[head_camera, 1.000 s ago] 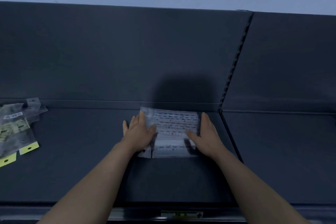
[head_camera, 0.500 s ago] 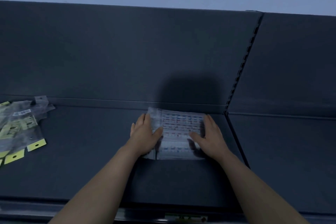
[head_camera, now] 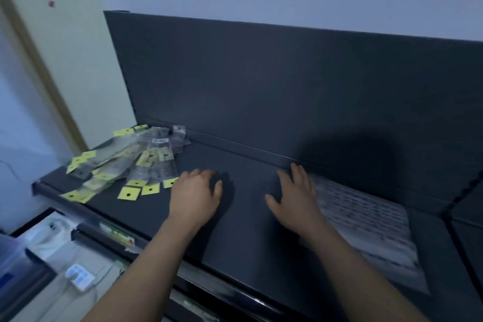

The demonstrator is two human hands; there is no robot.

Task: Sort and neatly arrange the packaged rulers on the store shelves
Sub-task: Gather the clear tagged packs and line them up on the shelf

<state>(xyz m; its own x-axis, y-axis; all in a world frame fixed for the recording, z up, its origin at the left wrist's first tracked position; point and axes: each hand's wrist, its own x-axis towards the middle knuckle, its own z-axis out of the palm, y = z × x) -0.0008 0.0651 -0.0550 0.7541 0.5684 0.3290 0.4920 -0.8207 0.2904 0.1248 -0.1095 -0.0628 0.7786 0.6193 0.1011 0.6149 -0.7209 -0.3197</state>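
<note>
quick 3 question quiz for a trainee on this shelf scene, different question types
1. True or false: the left hand is gripping a package.
2. Which lies nearer the scattered clear packages with yellow square tabs? A) left hand B) right hand
3. Fill in: the neat stack of clear printed ruler packs sits on the dark metal shelf to the ____ of the right hand.

Key
1. False: it is open and holds nothing.
2. A
3. right
</note>
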